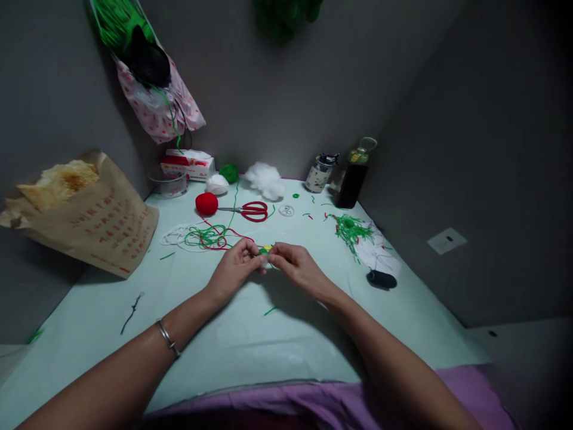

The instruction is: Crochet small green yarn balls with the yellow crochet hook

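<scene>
Over the middle of the table, my left hand (237,264) pinches a small green and white yarn piece (264,251) between thumb and fingers. My right hand (299,267) is closed on the same piece from the other side, fingertips nearly meeting those of the left. A small yellow bit (267,246) shows just behind the fingertips; its kind is too small to tell. Red, green and white yarn strands (208,236) lie in loose loops beyond the left hand. Red-handled scissors (254,211) rest behind the hands, beside a red yarn ball (206,203).
White stuffing (265,180), a green yarn ball (229,173) and a white yarn ball (216,184) sit at the back. A paper bag (111,221) stands left. A pen holder (319,174), dark bottle (353,184) and green yarn scraps (350,230) are at right.
</scene>
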### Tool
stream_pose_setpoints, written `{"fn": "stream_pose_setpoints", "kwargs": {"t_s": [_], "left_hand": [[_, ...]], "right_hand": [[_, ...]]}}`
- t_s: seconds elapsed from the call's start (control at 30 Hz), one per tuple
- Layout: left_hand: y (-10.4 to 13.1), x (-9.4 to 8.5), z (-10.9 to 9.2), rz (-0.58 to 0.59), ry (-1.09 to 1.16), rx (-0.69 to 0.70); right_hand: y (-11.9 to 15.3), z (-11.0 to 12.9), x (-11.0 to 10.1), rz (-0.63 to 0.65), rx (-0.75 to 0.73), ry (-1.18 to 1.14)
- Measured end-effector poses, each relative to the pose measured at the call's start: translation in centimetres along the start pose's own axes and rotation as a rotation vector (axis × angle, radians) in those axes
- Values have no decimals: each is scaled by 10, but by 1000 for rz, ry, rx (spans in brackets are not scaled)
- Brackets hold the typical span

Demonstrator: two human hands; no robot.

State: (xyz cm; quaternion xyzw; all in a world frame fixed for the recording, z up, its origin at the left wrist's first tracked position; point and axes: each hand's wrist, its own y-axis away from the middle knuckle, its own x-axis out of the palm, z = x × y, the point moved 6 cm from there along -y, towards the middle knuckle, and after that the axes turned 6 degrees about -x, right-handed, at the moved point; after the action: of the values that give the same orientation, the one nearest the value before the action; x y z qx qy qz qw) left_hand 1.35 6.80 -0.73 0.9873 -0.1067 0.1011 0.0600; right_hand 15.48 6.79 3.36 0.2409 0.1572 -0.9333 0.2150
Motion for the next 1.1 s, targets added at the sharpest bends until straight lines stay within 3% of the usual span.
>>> {"fn": "stream_pose_setpoints", "kwargs": {"t_s": [0.13, 0.23, 0.43, 0.63, 0.9, 1.0, 1.1], "left_hand": [[1, 0, 0, -92, -54, 34], [1, 1, 0, -103, -74, 33], [4, 3, -5, -1, -51, 34], [3, 3, -4, 74, -58, 42], [-2, -2, 2, -33, -157, 62], [-2, -6, 1, -89, -187, 75], [-2, -7, 0, -68, -159, 48]], "right_hand": [[5, 11, 12, 45, -118, 204], [5, 10, 15, 34, -127, 272], [0, -8, -1, -75, 39, 154], [-3, -15, -5, -50, 75, 30], [3, 7, 11, 7, -20, 96], [4, 7, 15, -1, -52, 125], [1, 3, 7, -29, -73, 133]]}}
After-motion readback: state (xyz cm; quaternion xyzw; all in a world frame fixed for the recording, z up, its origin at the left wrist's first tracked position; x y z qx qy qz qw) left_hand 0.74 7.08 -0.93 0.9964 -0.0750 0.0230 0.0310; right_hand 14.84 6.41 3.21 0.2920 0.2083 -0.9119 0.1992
